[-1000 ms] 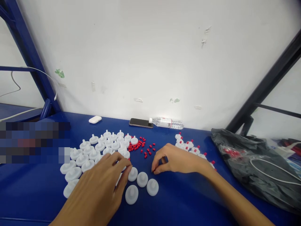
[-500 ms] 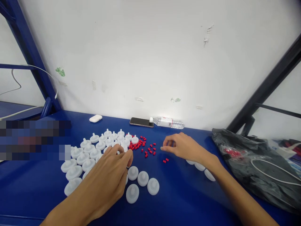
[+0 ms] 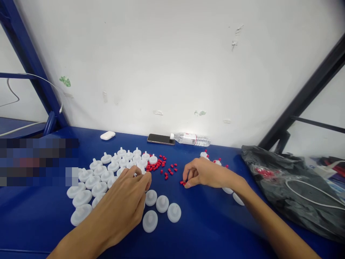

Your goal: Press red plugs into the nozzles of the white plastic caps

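Note:
My left hand (image 3: 126, 201) is closed, its fingers curled down among the white discs (image 3: 99, 188), which have short central stems. Whatever lies under those fingers is hidden by the back of the hand. My right hand (image 3: 201, 174) pinches thumb and forefinger around small red caps (image 3: 182, 183) lying on the blue tabletop. More loose red caps (image 3: 159, 163) are scattered between the two hands. Several separate white discs (image 3: 162, 204) rest just right of my left hand. Beyond and partly behind my right hand stand white discs with red tips (image 3: 204, 154).
Along the wall lie a white case (image 3: 107, 135), a phone (image 3: 161, 139) and a clear plastic bottle (image 3: 191, 139). A black plastic bag (image 3: 280, 194) with a white cable across it covers the right side. Blue frame posts (image 3: 35, 64) rise at the left.
My right hand has moved slightly down and left, onto the pair of red caps that lay apart below it. More of the red-tipped discs behind it now show. My left hand stays in place.

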A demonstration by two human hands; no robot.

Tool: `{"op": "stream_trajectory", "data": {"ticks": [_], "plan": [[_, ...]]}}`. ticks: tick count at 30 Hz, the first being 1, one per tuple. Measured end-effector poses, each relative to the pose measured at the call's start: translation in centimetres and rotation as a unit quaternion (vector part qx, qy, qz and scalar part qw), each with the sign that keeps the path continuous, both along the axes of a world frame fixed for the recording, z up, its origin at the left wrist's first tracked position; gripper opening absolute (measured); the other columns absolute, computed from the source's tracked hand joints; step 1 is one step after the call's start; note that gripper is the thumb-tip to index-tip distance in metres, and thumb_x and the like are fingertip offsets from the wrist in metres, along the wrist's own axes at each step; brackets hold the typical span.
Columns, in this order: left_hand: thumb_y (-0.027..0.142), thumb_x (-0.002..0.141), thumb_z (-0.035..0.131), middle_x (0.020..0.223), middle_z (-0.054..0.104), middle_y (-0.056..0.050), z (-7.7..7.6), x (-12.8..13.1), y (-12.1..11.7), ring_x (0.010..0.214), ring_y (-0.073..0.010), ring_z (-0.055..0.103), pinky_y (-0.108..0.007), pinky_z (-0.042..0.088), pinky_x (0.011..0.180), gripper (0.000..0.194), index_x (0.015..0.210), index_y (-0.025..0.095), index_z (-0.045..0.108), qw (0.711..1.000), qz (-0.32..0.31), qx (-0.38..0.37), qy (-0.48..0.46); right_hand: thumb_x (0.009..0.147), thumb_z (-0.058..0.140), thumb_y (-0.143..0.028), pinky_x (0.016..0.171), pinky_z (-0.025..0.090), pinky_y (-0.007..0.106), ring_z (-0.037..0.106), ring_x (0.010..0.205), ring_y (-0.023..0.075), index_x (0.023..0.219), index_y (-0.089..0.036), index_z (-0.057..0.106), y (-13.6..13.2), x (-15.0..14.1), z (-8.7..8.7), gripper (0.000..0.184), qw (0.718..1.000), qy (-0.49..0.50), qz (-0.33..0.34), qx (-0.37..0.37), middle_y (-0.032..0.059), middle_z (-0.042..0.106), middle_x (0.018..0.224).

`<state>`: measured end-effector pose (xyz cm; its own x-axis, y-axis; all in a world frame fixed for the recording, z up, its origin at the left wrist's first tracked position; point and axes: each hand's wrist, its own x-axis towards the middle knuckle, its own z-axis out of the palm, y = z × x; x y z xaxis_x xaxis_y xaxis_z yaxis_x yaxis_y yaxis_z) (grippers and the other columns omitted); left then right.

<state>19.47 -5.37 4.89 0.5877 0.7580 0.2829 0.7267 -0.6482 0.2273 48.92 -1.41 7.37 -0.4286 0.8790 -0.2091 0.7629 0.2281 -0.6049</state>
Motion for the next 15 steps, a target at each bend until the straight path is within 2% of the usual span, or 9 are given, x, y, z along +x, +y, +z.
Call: {"op": "stream_trajectory", "data": {"ticks": [6, 15], "plan": [[0.009, 0.092, 0.031, 0.091, 0.060, -0.007, 0.2, 0.2, 0.1, 0.088, -0.0273, 0.051, -0.046, 0.043, 0.080, 0.025, 0.091, 0.021, 0.053, 1.000, -0.011, -0.002, -0.006, 0.081, 0.081, -0.034, 0.063, 0.050, 0.027, 0.074, 0.074, 0.0206, 0.088, -0.022, 0.079, 0.0, -0.7, -0.1, 0.014, 0.999, 0.025, -0.002, 0.032, 0.0019, 0.080, 0.080], [0.010, 0.094, 0.030, 0.093, 0.060, -0.007, -0.4, 0.3, 0.4, 0.091, -0.0281, 0.050, -0.048, 0.041, 0.082, 0.026, 0.094, 0.021, 0.053, 1.000, -0.022, -0.001, -0.015, 0.088, 0.078, -0.028, 0.069, 0.052, 0.026, 0.076, 0.080, 0.0189, 0.092, -0.023, 0.077, 0.5, -2.2, -1.8, 0.007, 0.992, 0.060, -0.021, 0.107, 0.0001, 0.081, 0.083]]}}
